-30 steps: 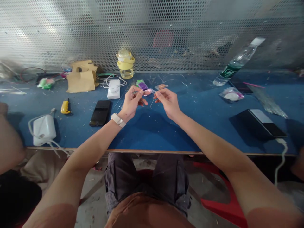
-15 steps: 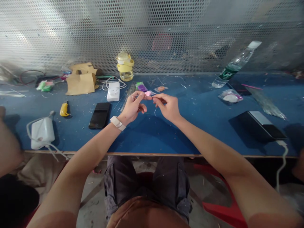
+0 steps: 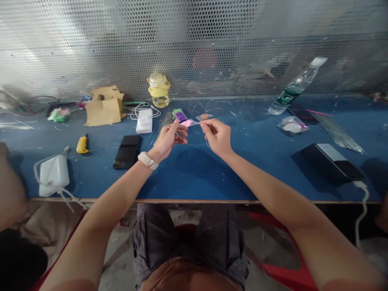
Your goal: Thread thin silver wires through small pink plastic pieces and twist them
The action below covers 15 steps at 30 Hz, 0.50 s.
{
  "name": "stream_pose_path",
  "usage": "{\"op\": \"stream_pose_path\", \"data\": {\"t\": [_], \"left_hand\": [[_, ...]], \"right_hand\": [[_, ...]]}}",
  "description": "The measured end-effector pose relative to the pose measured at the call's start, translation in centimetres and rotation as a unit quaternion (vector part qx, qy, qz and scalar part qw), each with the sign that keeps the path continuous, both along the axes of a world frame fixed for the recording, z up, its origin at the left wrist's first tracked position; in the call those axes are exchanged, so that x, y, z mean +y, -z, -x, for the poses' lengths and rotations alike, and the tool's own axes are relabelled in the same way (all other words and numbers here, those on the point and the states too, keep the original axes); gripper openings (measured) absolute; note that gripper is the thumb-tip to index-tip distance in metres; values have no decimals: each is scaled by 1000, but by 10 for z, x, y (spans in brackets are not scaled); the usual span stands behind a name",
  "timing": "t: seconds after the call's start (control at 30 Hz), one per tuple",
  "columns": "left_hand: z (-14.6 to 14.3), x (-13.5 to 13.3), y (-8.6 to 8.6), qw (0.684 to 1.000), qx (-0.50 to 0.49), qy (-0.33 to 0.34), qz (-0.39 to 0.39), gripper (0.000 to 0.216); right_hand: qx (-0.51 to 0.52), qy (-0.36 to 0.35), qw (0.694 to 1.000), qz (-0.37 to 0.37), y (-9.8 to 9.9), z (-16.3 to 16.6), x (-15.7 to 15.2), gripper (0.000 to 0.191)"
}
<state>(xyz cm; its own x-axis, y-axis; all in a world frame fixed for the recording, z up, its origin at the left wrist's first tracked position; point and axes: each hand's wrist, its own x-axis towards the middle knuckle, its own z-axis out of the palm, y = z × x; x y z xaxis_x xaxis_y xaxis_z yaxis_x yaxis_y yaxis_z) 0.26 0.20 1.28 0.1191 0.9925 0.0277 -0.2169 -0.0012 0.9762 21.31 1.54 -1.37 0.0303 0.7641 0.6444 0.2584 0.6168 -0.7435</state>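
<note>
My left hand [image 3: 167,141] is raised over the blue table, thumb pressed toward the index finger with a thin pale wire [image 3: 194,144] held there; the other fingers are loosely curled. Thumb and index finger of my right hand [image 3: 221,136] pinch a part of the same strand, a short way to the right. The wire sags in a fine curve between the hands, and its exact ends are too thin to make out. Just behind the hands lie small purple [image 3: 181,116] and pink packets [image 3: 188,123]. A bundle of thin wires [image 3: 165,120] lies beyond my left hand.
A black phone [image 3: 126,152], white charger box [image 3: 144,121] and yellow cutter [image 3: 82,144] lie left. A yellow-lidded bottle [image 3: 159,91] stands behind. On the right are a leaning water bottle [image 3: 295,89], clear packet [image 3: 292,125] and black box [image 3: 333,161]. Another person's arm [image 3: 10,186] shows far left.
My right hand has moved slightly right, away from my left, widening the gap between the fingertips. My left hand has opened a little and shifted slightly left.
</note>
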Motion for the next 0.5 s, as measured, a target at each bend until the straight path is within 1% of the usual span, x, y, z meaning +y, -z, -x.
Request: {"op": "stream_pose_path", "data": {"t": [0.1, 0.23, 0.37, 0.43, 0.5], "left_hand": [[1, 0, -2, 1000, -26, -5, -5, 56], [-3, -6, -10, 998, -61, 14, -9, 48], [-4, -11, -14, 996, -75, 37, -29, 42], [-1, -8, -13, 996, -65, 42, -35, 39], [7, -1, -8, 997, -38, 51, -43, 36]], "right_hand": [[7, 2, 1000, -3, -1, -1, 0, 60], [57, -25, 997, 48, 1, -2, 6, 58], [100, -60, 989, 90, 6, -2, 13, 59], [97, -68, 989, 86, 8, -3, 14, 57], [61, -53, 995, 53, 8, -6, 13, 53]]}}
